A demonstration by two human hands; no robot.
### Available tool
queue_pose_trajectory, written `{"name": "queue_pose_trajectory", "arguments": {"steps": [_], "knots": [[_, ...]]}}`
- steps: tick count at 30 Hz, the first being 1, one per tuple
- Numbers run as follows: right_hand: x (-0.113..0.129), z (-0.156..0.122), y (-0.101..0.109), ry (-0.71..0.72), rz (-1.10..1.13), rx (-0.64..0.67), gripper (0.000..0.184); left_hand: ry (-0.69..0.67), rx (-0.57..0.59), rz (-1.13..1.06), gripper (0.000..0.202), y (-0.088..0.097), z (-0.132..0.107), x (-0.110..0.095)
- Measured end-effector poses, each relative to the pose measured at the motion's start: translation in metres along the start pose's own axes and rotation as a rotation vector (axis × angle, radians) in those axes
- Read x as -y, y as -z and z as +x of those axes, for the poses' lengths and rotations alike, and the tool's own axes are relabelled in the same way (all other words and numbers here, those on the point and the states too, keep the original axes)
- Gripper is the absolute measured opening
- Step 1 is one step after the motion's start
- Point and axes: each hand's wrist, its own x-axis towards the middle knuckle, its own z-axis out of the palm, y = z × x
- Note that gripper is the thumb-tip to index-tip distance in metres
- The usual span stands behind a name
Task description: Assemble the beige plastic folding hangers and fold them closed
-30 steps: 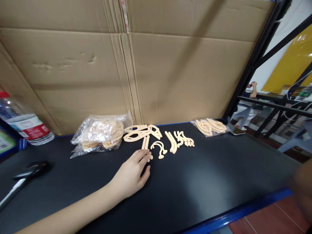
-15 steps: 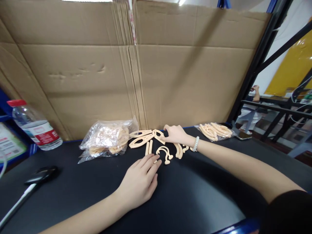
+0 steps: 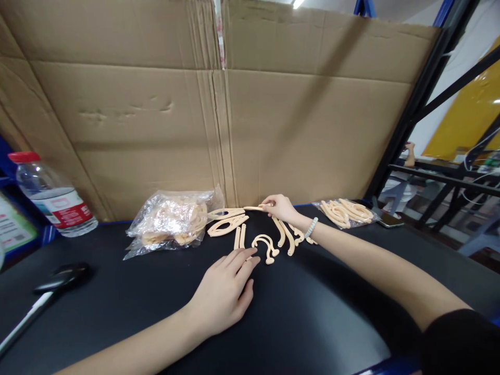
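Note:
Several cream plastic parts lie on the black table (image 3: 312, 312): leaf-shaped frames (image 3: 225, 225), a pair of short straight sticks (image 3: 239, 236), an arch-shaped piece (image 3: 265, 245) and curved strips (image 3: 284, 233). My left hand (image 3: 225, 291) rests flat on the table, fingers stretched out, its tips close to the straight sticks. My right hand (image 3: 280, 208), a bead bracelet on its wrist, pinches a thin flat cream piece (image 3: 253, 208) lifted edge-on just off the table at the back of the group.
A clear bag of cream parts (image 3: 172, 219) lies to the left, another small bag of curved pieces (image 3: 346, 211) to the right. A water bottle (image 3: 52, 200) and a black handheld device (image 3: 58, 276) are at the left. Cardboard (image 3: 250, 114) walls the back.
My right hand came in from the right, closed on a cream piece at the back of the group and raised it. My left hand stayed flat on the table.

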Motion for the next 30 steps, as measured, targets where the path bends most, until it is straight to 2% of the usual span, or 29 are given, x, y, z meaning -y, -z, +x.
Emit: {"name": "queue_pose_trajectory", "arguments": {"steps": [5,8,10,13,16,19,23,26,30], "knots": [[-0.002,0.002,0.007,-0.050,0.379,-0.141,0.012,0.016,-0.016,-0.043,0.035,0.001,-0.001,0.000],[-0.004,-0.017,0.020,-0.002,0.573,-0.197,0.014,0.054,-0.041,-0.146,0.037,0.001,-0.001,0.002],[-0.006,-0.041,0.031,0.031,0.671,-0.184,0.020,0.138,-0.090,-0.262,0.038,0.000,-0.001,0.004],[-0.006,-0.081,0.041,0.046,0.766,-0.129,0.023,0.349,-0.203,-0.534,0.035,-0.001,0.001,0.005],[0.001,-0.111,0.039,0.030,0.910,-0.015,0.014,0.516,-0.199,-0.819,0.037,-0.001,0.004,0.002],[0.009,-0.124,0.031,0.065,0.863,0.091,0.012,0.550,-0.085,-0.994,0.045,-0.001,0.007,-0.002],[0.014,-0.133,0.022,0.277,0.672,0.086,0.017,0.543,0.070,-1.130,0.040,-0.004,0.012,-0.002],[0.014,-0.139,0.020,0.374,0.603,0.076,0.022,0.590,0.065,-1.135,0.042,-0.007,0.014,0.001],[0.011,-0.141,0.019,0.362,0.536,0.083,0.023,0.694,0.076,-1.151,0.040,-0.005,0.015,-0.001]]}}
